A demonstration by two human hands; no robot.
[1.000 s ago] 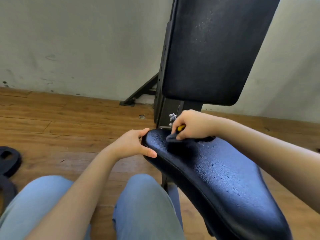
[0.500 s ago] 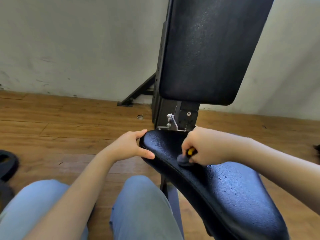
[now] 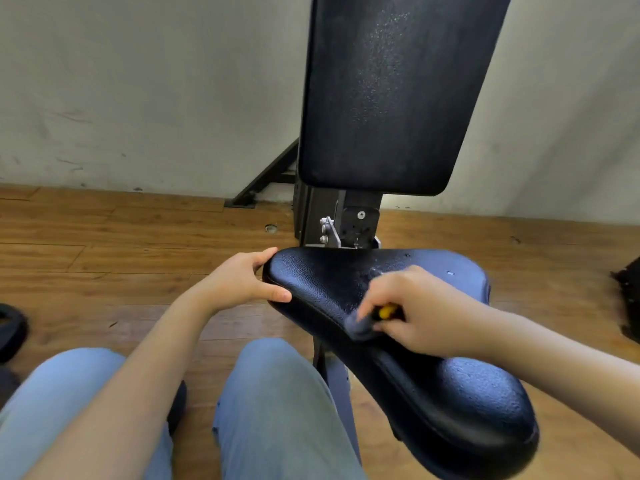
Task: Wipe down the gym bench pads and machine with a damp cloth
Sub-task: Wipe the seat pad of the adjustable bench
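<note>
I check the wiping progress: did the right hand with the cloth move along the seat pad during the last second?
Yes. The right hand with the cloth moved along the seat pad, away from the metal bracket and toward the person.

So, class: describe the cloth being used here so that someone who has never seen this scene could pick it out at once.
Start at the black upright back pad against the wall, then drop to the black seat pad below it. On the seat's near edge, the right hand grips a small bunched cloth. It is grey-blue with a yellow patch, the only soft, pale thing on the black padding.
</note>
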